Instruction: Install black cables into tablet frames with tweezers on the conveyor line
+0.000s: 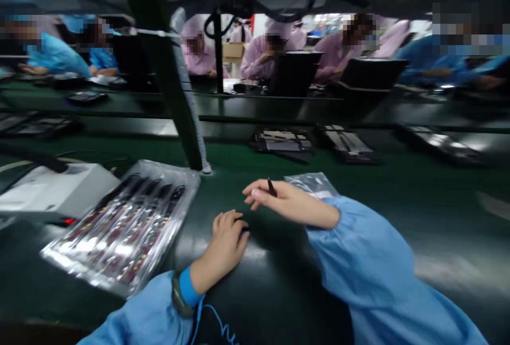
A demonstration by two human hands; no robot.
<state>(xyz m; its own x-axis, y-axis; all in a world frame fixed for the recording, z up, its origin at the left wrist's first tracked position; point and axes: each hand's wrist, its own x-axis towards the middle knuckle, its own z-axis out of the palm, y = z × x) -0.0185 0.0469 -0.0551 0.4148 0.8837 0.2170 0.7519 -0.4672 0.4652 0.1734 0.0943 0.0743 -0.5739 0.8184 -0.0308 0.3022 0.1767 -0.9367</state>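
Note:
My left hand (226,239) rests on the dark green bench with its fingers curled down over a small dark part I can barely see. My right hand (279,200) hovers just above and to the right of it, fingers pressed together round a thin black tool (271,187) that sticks up between them. A small clear plastic bag (311,183) lies behind my right wrist. Both arms wear blue sleeves, and a blue wrist strap (186,287) with a coiled cord is on my left wrist.
A clear tray (123,223) of several long circuit boards lies to the left, beside a white box (51,188) with a red light. A dark post (171,79) stands behind it. Black trays (285,140) sit on the conveyor. Other people in blue and pink work across the line.

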